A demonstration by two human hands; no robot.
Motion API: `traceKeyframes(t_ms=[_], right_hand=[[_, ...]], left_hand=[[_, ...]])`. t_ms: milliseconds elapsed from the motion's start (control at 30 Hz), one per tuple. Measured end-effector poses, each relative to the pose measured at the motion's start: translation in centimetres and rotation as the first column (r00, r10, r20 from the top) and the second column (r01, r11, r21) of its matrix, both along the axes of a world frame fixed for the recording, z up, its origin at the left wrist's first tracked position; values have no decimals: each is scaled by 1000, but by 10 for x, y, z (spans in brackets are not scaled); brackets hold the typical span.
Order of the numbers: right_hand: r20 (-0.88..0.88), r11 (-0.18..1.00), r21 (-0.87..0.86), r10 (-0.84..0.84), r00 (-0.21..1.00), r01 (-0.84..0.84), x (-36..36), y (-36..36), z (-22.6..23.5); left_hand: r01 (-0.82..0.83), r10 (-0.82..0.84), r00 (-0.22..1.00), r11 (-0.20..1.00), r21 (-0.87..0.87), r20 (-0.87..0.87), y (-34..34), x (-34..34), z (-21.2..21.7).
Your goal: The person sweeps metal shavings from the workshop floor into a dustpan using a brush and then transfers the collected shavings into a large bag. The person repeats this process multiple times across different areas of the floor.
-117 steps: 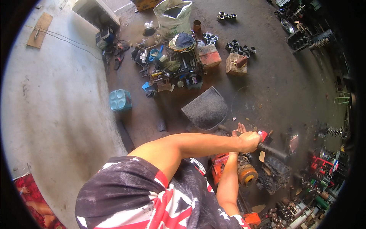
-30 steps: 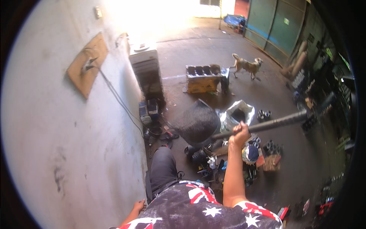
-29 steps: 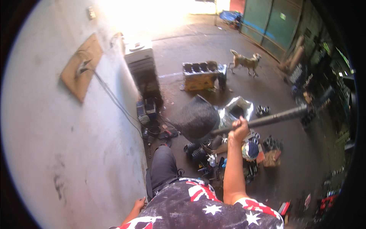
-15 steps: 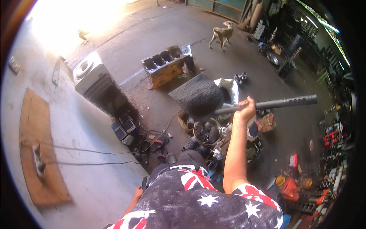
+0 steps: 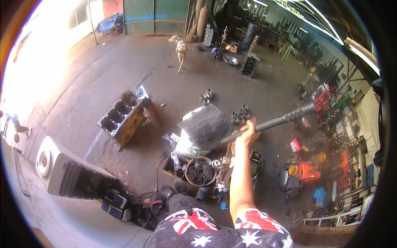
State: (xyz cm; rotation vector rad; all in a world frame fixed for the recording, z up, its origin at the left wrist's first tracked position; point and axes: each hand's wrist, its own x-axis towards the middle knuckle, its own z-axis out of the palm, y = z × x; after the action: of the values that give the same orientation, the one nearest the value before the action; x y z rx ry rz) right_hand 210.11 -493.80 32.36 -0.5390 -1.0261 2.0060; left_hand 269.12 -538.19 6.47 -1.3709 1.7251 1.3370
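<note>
By the right hand, closed around its handle, the shovel is held crosswise, blade to the left, the left hand being out of view.

The shovel runs through the right hand, its handle to the right, its blade left, in front of the sack. Nearer the wearer sits a basin of parts. Left of the sack stands an engine block; nearer on that side, an appliance. A dog stands beyond them on the floor.
</note>
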Motion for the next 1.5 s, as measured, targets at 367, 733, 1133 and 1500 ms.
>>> traceKeyframes(t_ms=[367, 733, 1133, 1500], right_hand=[[167, 983, 54, -180, 969, 173, -61, 11, -26], [257, 960, 62, -278, 925, 272, -116, 29, -81], [311, 925, 364, -228, 923, 106, -170, 28, -151], [349, 903, 429, -169, 922, 3, -173, 6, -209]], left_hand=[[-43, 46, 999, 995, 93, -21, -113, -99, -7], [26, -30, 995, 999, 44, 100, -135, -136, 58], [-111, 105, 988, 993, 41, 116, -148, -124, 35], [-121, 119, 989, 993, 15, 82, -140, -139, 52]])
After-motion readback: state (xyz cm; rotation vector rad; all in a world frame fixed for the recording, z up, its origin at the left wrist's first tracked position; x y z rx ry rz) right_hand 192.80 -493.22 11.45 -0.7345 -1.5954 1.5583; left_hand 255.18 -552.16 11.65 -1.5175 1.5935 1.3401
